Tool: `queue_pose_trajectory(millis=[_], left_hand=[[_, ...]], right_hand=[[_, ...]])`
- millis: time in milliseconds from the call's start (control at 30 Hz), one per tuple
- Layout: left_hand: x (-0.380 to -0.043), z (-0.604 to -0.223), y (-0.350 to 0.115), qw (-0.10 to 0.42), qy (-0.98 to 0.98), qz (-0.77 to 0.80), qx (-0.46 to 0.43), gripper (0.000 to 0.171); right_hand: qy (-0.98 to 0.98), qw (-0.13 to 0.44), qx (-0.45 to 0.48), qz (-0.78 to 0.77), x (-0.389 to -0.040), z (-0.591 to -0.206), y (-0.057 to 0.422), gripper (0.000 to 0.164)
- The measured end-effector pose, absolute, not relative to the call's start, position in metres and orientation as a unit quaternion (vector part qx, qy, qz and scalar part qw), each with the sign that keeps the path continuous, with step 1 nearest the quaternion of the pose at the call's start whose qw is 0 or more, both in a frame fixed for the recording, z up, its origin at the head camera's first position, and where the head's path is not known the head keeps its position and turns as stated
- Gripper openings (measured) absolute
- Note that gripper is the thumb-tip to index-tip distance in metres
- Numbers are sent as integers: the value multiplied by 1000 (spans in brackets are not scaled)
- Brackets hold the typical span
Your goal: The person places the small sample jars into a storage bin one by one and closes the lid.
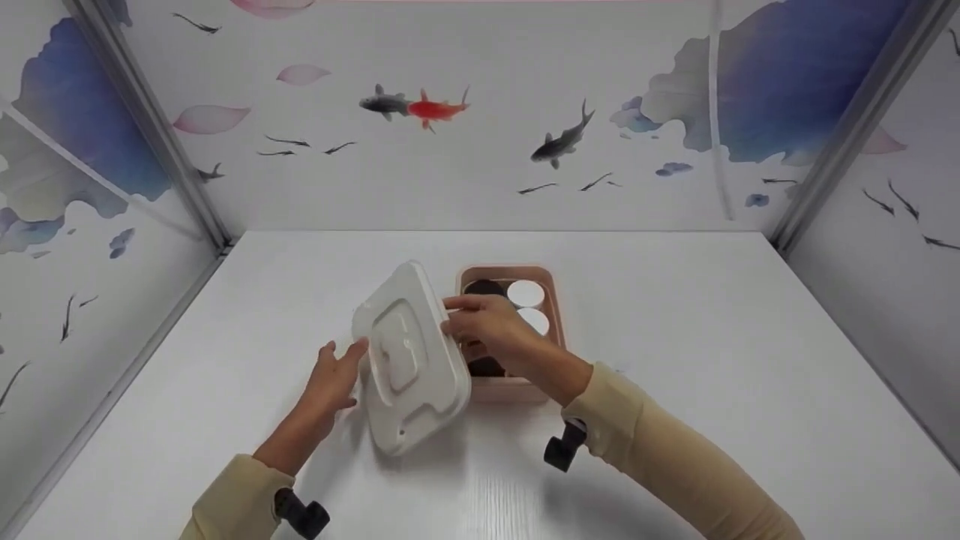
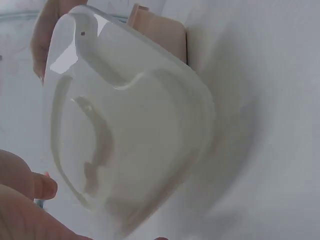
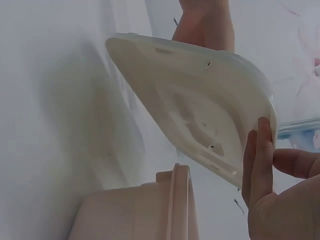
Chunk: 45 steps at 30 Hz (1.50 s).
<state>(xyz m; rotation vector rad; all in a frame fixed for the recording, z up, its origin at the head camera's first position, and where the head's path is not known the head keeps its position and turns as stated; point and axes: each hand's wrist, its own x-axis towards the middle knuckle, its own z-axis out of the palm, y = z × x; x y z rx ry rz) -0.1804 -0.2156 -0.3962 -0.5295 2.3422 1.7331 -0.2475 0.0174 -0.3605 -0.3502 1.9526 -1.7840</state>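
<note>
A white plastic lid (image 1: pixel 409 360) with a moulded recess is tilted up on its side above the table. My right hand (image 1: pixel 495 330) pinches its right edge; in the right wrist view the fingers (image 3: pixel 262 160) lie on the hollow underside and the thumb is at the outer rim. On the lid's other side is my left hand (image 1: pixel 330 382), fingers spread, fingertips close to the left edge; whether they touch it I cannot tell. Beside the lid, partly behind my right hand, stands a pink plastic bin (image 1: pixel 510 390) holding several round-topped items, among them a white one (image 1: pixel 526 294) and a dark one (image 1: pixel 484 288).
The white table (image 1: pixel 675 420) runs back to a white wall (image 1: pixel 480 180) printed with fish and petals. Printed side panels (image 1: pixel 97 262) with metal corner posts (image 1: pixel 150 120) enclose it left and right. A small black camera (image 1: pixel 564 448) sits on each wrist.
</note>
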Motion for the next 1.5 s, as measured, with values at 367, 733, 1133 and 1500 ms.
queue_pose_trajectory(millis=[367, 733, 1133, 1500], left_hand=[[-200, -376, -211, 97, 759, 627, -147, 57], [-230, -343, -179, 51, 798, 590, -114, 50], [-261, -336, -137, 48, 796, 597, -90, 50], [-274, -355, -123, 55, 815, 570, -88, 51]], right_hand=[[666, 216, -156, -697, -260, -355, 59, 48], [748, 140, -136, -634, -273, -351, 102, 56], [826, 84, -96, -549, -283, -370, 134, 66], [841, 104, -62, -527, -286, -396, 141, 71]])
